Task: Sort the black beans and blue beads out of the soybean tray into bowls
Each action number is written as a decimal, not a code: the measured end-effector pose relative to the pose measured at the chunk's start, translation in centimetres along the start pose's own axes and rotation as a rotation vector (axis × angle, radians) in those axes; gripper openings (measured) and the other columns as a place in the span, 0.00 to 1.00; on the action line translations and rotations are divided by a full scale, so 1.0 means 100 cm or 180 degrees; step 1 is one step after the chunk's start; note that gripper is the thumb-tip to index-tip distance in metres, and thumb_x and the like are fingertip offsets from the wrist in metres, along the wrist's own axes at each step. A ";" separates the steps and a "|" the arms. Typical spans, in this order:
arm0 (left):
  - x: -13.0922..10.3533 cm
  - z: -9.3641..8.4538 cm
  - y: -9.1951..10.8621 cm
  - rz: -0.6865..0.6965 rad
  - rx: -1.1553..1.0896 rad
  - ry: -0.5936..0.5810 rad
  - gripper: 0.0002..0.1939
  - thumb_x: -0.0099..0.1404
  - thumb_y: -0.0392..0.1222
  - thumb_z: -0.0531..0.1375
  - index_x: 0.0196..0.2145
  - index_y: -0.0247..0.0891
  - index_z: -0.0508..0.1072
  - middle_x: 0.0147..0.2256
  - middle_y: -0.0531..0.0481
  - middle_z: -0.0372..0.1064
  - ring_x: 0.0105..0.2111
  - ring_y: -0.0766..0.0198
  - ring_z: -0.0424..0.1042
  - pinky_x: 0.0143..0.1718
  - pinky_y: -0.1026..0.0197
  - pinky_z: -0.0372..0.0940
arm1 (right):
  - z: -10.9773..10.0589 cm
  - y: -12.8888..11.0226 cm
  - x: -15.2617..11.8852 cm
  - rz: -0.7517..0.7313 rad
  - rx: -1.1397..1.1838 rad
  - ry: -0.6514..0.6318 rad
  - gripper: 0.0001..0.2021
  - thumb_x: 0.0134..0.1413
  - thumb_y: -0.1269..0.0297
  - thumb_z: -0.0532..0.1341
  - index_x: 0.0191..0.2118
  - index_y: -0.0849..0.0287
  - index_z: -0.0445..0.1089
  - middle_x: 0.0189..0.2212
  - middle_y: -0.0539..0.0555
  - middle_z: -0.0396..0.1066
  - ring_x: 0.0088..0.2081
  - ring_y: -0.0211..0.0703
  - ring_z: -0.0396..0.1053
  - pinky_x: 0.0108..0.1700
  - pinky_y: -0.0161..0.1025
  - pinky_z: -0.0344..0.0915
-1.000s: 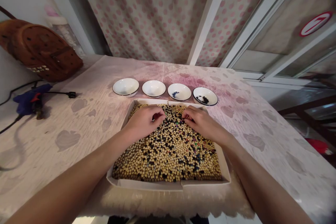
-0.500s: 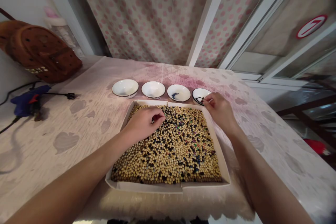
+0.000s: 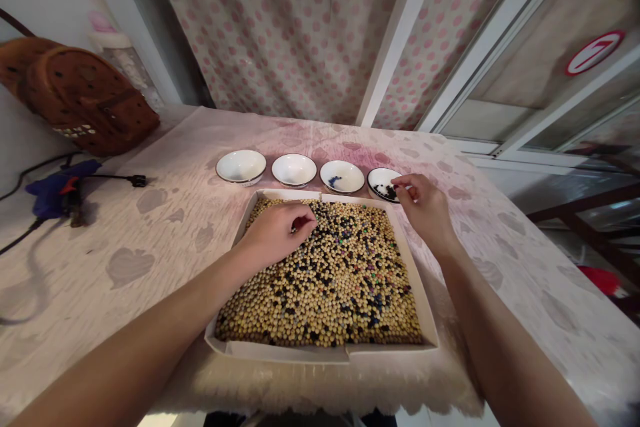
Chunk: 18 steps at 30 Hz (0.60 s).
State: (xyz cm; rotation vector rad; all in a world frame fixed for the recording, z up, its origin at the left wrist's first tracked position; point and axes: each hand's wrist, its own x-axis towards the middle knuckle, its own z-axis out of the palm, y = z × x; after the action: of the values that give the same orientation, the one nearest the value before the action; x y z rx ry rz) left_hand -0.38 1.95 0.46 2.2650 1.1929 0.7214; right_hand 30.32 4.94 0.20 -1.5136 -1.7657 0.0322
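A white box (image 3: pixel 425 307) is full of small yellowish beads mixed with black, blue, green and purple ones. My left hand (image 3: pixel 283 230) hovers over its upper left part, thumb and fingertips pressed together; anything between them is too small to name. At the rim of the rightmost bowl (image 3: pixel 379 177) my right hand (image 3: pixel 425 208) is pinched, its contents hidden. Black beads lie in that bowl. Blue beads sit in the bowl beside it (image 3: pixel 350 177). Two more white bowls (image 3: pixel 294 169), (image 3: pixel 241 166) to the left show no beads.
On the left are a brown bag (image 3: pixel 95 103), a blue glue gun (image 3: pixel 60 190) with black cables, and a bottle with a pink cap (image 3: pixel 120 53). A dotted curtain (image 3: pixel 300 33) hangs behind the cloth-covered table (image 3: pixel 175 240).
More black beads show in the rightmost bowl. My right hand has shifted slightly right and down at its rim. My left hand has hardly moved; the view has shifted a little.
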 end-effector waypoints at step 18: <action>0.000 0.002 -0.003 0.0068 0.0005 0.0057 0.06 0.67 0.37 0.58 0.35 0.39 0.75 0.34 0.52 0.76 0.33 0.64 0.71 0.35 0.61 0.62 | 0.007 -0.037 -0.017 -0.0940 0.0665 -0.1681 0.17 0.57 0.77 0.49 0.41 0.56 0.73 0.40 0.54 0.73 0.44 0.44 0.70 0.48 0.46 0.67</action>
State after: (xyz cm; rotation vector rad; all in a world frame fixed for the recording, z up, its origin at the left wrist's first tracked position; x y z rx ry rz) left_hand -0.47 2.13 0.14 2.2804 1.1794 0.7505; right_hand 26.85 2.80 0.67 -1.1435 -2.3035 0.4908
